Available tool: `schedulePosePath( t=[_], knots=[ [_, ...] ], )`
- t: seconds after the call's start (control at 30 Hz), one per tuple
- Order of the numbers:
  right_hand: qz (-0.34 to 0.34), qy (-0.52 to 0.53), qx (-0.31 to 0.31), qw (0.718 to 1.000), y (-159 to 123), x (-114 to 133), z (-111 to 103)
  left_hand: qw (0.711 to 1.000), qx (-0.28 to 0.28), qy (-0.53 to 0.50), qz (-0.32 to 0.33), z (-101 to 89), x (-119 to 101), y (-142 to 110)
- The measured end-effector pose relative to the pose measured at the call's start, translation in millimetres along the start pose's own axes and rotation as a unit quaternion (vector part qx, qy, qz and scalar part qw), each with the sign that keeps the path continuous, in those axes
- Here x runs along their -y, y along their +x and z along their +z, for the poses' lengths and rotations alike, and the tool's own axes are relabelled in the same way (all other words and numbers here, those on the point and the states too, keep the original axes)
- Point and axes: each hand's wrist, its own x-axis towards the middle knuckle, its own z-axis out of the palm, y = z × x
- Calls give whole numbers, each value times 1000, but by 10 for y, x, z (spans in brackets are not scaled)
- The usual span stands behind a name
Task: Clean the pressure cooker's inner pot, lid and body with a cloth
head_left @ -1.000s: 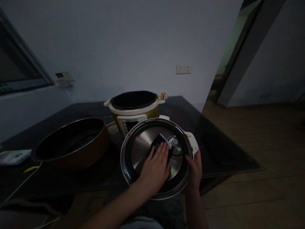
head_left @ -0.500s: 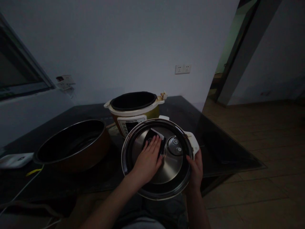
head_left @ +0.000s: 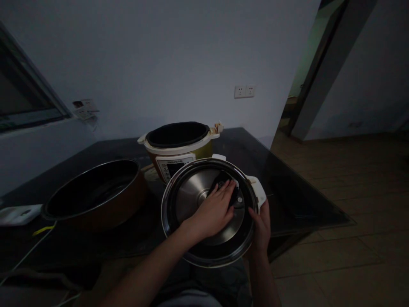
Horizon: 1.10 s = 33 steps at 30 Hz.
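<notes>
My right hand (head_left: 261,228) grips the rim of a round pressure cooker lid (head_left: 190,194) beside its white side handle, with the thumb over the inner edge. The lid is tilted with its steel inside facing me. My left hand (head_left: 215,209) presses a folded black cloth (head_left: 220,181) flat against the steel, fingers stretched over it, at the upper right near the valve fittings. Part of the cloth and the valve area is hidden under the fingers. Behind the lid stands the electric pressure cooker (head_left: 177,149), uncovered, its control panel partly hidden by the lid.
A wide brown pot (head_left: 99,209) with a dark inside stands at the left of the black table (head_left: 255,157). Beyond it lie a white flat object (head_left: 21,215) and a cable with a yellow piece (head_left: 43,230). Wall sockets (head_left: 244,91) sit behind the table.
My left hand has slid the black cloth to the right across the lid, from the middle to the valve fittings, baring the centre. My right hand keeps its grip on the rim.
</notes>
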Motion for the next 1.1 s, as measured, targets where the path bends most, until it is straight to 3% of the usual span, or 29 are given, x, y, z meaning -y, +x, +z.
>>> schedulePosePath(
  t=[0.17, 0.4, 0.67, 0.9, 1.1],
  knots=[
    [6, -10, -21, 1000, 4, 5, 11, 999, -17, 46, 13, 145, -35, -147],
    [15, -13, -37, 999, -4, 36, 41, 998, 10, 59, 23, 363, -147, -444],
    [24, -13, -33, 999, -7, 26, 35, 997, -47, 56, 35, 297, -56, -306],
    [14, -36, -33, 999, -8, 54, 44, 997, -32, 59, 29, 336, 6, -284],
    [2, -33, -25, 999, -27, 96, 87, 998, -33, -55, 5, 273, -14, -448]
  ],
)
